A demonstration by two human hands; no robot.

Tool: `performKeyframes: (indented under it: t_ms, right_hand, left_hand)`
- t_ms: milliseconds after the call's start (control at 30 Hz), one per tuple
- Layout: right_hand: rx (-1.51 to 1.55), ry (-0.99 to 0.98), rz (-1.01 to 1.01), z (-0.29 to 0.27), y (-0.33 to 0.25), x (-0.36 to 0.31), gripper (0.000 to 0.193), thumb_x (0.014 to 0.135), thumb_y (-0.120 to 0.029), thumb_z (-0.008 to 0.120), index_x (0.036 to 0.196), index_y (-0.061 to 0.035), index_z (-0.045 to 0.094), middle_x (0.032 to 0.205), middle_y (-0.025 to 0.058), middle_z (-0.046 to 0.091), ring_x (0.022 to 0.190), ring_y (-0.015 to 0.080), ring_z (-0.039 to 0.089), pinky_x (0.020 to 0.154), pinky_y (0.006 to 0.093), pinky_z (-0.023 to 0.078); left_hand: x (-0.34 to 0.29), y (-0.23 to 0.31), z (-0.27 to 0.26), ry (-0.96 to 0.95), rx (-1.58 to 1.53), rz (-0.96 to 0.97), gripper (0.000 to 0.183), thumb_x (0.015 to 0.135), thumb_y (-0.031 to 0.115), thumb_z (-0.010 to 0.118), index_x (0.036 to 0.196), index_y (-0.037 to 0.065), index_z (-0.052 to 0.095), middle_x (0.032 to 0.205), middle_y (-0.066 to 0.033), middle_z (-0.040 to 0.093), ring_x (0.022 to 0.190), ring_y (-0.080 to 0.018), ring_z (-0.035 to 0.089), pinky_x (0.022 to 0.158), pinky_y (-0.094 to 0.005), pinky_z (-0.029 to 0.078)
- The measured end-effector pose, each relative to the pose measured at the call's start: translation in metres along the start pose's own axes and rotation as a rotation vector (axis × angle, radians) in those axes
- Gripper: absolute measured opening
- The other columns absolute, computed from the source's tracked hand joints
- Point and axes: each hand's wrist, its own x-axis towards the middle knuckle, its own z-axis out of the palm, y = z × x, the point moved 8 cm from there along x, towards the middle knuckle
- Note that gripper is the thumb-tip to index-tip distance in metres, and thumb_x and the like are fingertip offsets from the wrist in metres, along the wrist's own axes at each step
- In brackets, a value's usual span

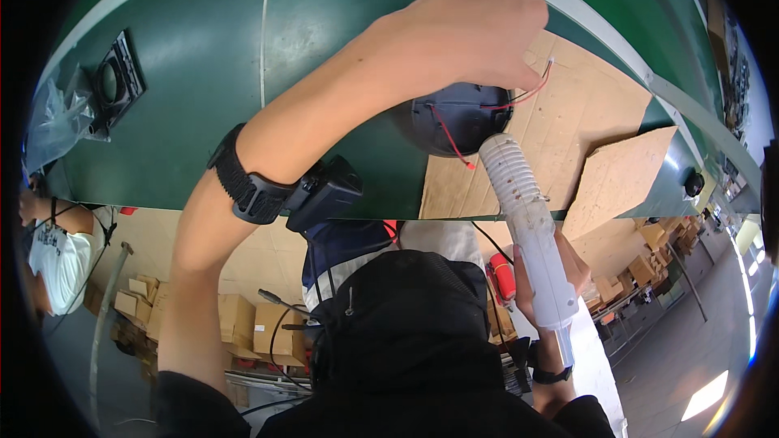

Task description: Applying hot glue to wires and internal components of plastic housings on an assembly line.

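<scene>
My left hand point(487, 28) reaches across the bench above a round black plastic housing point(462, 118). Its fingers are curled in and what they hold, if anything, is hidden. Close to the thumb runs a thin red and black wire point(542, 88) with a small white connector. Another short red wire point(448, 131) with a red end comes out of the housing. My right hand point(572, 264) is wrapped around a whitish glue gun point(540, 235), mostly hidden behind its body. The ribbed barrel points at the housing, and a clear stick protrudes from the rear.
Flattened cardboard point(600, 97) lies under part of the housing on the green bench point(187, 49). A loose cardboard flap point(621, 170) overlaps it. At far left are a black frame-like part point(118, 77) and a clear plastic bag point(61, 126). Another person point(65, 251) is at the left edge.
</scene>
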Motion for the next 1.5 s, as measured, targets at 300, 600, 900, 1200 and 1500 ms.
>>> performKeyframes:
  t_ms: [300, 600, 900, 1200, 1500]
  right_hand:
    - [0.021, -0.034, -0.023, 0.006, -0.003, 0.013, 0.032, 0.074, -0.002, 0.076, 0.103, 0.0069, 0.065, 0.103, 0.0235, 0.07, 0.091, 0.0367, 0.072, 0.077, 0.037, 0.058]
    - [-0.016, -0.046, -0.04, 0.009, -0.007, 0.016, 0.028, 0.075, -0.003, 0.077, 0.099, 0.006, 0.065, 0.096, 0.0216, 0.07, 0.084, 0.0351, 0.072, 0.072, 0.0363, 0.058]
    - [-0.027, -0.069, 0.023, 0.007, -0.006, 0.016, 0.021, 0.079, -0.006, 0.075, 0.097, 0.0015, 0.067, 0.087, 0.0148, 0.068, 0.073, 0.0286, 0.07, 0.064, 0.0326, 0.055]
    - [-0.078, -0.021, 0.004, 0.001, -0.008, 0.013, 0.019, 0.077, -0.003, 0.074, 0.093, 0.0031, 0.066, 0.082, 0.0156, 0.066, 0.067, 0.0284, 0.068, 0.059, 0.033, 0.052]
    - [-0.025, -0.038, 0.03, 0.0, -0.005, 0.017, 0.019, 0.08, -0.004, 0.074, 0.097, 0.0017, 0.068, 0.082, 0.0147, 0.067, 0.068, 0.0297, 0.07, 0.063, 0.0339, 0.055]
  left_hand:
    - [0.001, 0.007, 0.033, -0.53, -0.226, -0.094, 0.029, 0.074, 0.026, 0.078, 0.085, -0.001, 0.077, 0.061, -0.0048, 0.06, 0.055, -0.0172, 0.054, 0.053, -0.0324, 0.043]
    - [0.001, 0.007, 0.036, -0.52, -0.208, -0.009, 0.025, 0.077, 0.025, 0.076, 0.083, 0.001, 0.077, 0.072, -0.0095, 0.072, 0.063, -0.022, 0.065, 0.059, -0.0357, 0.05]
    - [0.0, 0.004, 0.031, -0.468, -0.241, -0.028, 0.026, 0.076, 0.026, 0.077, 0.081, 0.001, 0.077, 0.072, -0.0088, 0.072, 0.063, -0.021, 0.065, 0.06, -0.0348, 0.05]
    - [-0.018, 0.001, 0.003, -0.465, -0.46, -0.097, 0.018, 0.082, 0.013, 0.075, 0.087, -0.004, 0.074, 0.068, -0.009, 0.066, 0.06, -0.0149, 0.06, 0.057, -0.0284, 0.046]
    - [-0.095, 0.026, -0.009, -0.187, -0.225, 0.074, 0.029, 0.067, -0.004, 0.08, 0.094, 0.003, 0.074, 0.092, -0.0066, 0.066, 0.085, -0.0261, 0.063, 0.07, -0.0373, 0.053]
